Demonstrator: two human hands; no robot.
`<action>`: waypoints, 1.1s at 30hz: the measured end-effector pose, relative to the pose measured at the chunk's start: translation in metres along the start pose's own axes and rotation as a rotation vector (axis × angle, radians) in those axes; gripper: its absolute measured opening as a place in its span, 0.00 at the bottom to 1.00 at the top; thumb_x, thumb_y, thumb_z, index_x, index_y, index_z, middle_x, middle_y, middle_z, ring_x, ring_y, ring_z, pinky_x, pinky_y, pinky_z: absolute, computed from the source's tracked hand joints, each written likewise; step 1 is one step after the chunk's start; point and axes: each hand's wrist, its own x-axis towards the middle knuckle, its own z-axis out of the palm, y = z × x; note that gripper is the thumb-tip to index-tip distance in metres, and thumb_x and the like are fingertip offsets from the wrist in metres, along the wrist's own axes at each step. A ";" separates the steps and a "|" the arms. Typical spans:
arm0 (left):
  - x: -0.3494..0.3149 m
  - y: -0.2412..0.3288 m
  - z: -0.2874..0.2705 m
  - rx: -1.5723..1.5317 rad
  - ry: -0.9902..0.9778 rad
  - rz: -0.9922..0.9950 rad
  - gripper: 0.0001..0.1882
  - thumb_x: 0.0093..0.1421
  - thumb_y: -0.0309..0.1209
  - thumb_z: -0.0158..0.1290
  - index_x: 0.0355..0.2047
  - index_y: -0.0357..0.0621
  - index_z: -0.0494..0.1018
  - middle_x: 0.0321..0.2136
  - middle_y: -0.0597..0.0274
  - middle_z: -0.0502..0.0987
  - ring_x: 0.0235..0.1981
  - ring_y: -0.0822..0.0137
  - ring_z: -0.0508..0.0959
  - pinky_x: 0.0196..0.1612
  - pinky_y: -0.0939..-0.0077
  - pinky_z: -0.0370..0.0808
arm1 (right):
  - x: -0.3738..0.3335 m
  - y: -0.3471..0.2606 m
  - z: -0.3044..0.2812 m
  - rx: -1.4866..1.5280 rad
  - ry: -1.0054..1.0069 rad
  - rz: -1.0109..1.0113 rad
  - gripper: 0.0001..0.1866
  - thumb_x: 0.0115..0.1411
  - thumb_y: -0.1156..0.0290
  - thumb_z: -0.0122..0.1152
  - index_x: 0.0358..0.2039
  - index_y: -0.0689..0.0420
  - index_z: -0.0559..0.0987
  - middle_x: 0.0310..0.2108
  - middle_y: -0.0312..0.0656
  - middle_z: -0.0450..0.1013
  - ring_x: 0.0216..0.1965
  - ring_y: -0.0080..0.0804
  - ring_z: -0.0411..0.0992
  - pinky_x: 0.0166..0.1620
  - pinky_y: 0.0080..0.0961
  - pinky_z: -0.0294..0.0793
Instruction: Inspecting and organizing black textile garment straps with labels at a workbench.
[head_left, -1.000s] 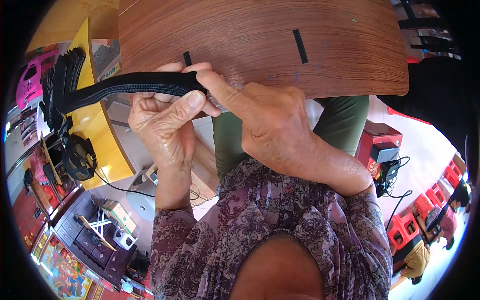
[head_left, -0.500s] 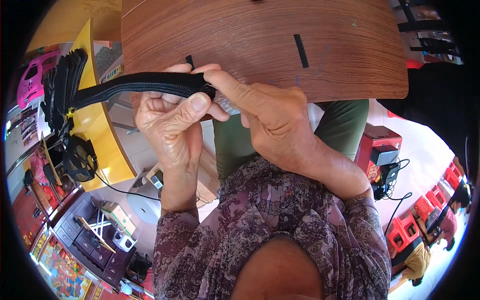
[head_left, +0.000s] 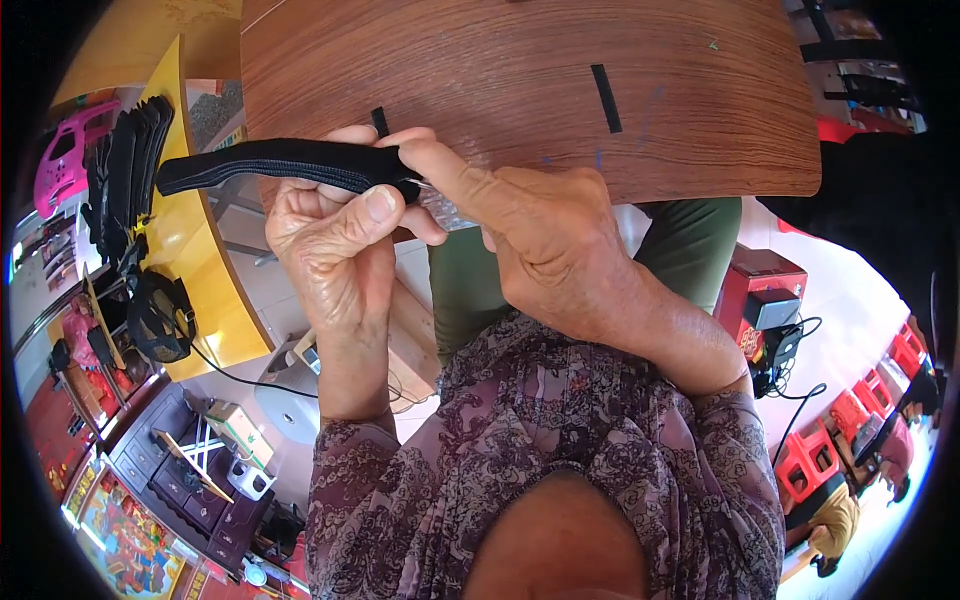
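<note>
While holding the black bundle [head_left: 285, 160] near its right end, gripping firmly with the left hand [head_left: 335, 235]: thumb pressed along the near edge, fingers closed in behind. Reaching across with the right hand [head_left: 550, 230], index fingertip set against that same end, other fingers curled below. Cannot tell about any grip inside that curl, hidden as seen from above.

Held up at the near edge of the brown surface [head_left: 710, 120], roughly level, stretching left across part of the yellow surface [head_left: 225, 310] in view, close beside a pile of black strips [head_left: 130, 170]. Just below the right index finger, partly covered, clear plastic [head_left: 447, 210]. Beyond the hands, flat on the brown surface, two short strips [head_left: 606, 98], well apart.

Judging by the layers showing along the near edge, already gathered and lined up into one length. Apparently midway through handling at the right end, with both hands engaged there. Not yet set down, not yet added to the pile. Remaining, by the look of it: work at that end, then release. As for the pile, cannot tell whether finished or waiting.
</note>
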 end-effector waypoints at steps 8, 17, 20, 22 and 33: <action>0.001 0.006 0.003 0.096 -0.027 -0.021 0.22 0.44 0.14 0.59 0.42 0.25 0.68 0.33 0.36 0.76 0.20 0.55 0.79 0.21 0.68 0.80 | -0.003 -0.003 0.005 -0.263 0.098 -0.113 0.37 0.38 0.86 0.55 0.54 0.49 0.72 0.12 0.37 0.59 0.13 0.33 0.64 0.18 0.32 0.66; 0.004 -0.003 0.006 0.105 0.003 0.015 0.21 0.46 0.12 0.57 0.42 0.26 0.67 0.34 0.35 0.76 0.22 0.54 0.79 0.22 0.69 0.81 | 0.003 0.010 0.013 -0.133 0.109 -0.023 0.26 0.47 0.76 0.56 0.49 0.43 0.72 0.12 0.40 0.66 0.15 0.40 0.70 0.19 0.37 0.68; 0.000 -0.007 0.008 0.110 0.059 0.085 0.21 0.46 0.12 0.57 0.42 0.26 0.67 0.33 0.36 0.76 0.21 0.55 0.79 0.22 0.68 0.82 | 0.004 0.012 0.016 -0.004 0.111 0.010 0.24 0.48 0.77 0.55 0.48 0.45 0.73 0.14 0.40 0.69 0.18 0.41 0.72 0.20 0.37 0.69; 0.001 -0.010 0.007 0.080 0.073 0.107 0.21 0.46 0.12 0.57 0.42 0.25 0.67 0.33 0.37 0.76 0.21 0.56 0.79 0.22 0.68 0.82 | 0.005 0.009 0.016 0.077 0.105 0.056 0.23 0.48 0.78 0.55 0.47 0.46 0.74 0.15 0.40 0.70 0.18 0.40 0.73 0.22 0.34 0.70; 0.006 -0.001 -0.015 -0.050 -0.059 -0.114 0.21 0.47 0.16 0.59 0.43 0.25 0.68 0.28 0.46 0.76 0.21 0.59 0.78 0.17 0.69 0.79 | 0.008 0.001 0.001 0.358 -0.052 0.165 0.21 0.50 0.79 0.52 0.47 0.55 0.73 0.20 0.37 0.73 0.22 0.38 0.74 0.26 0.28 0.72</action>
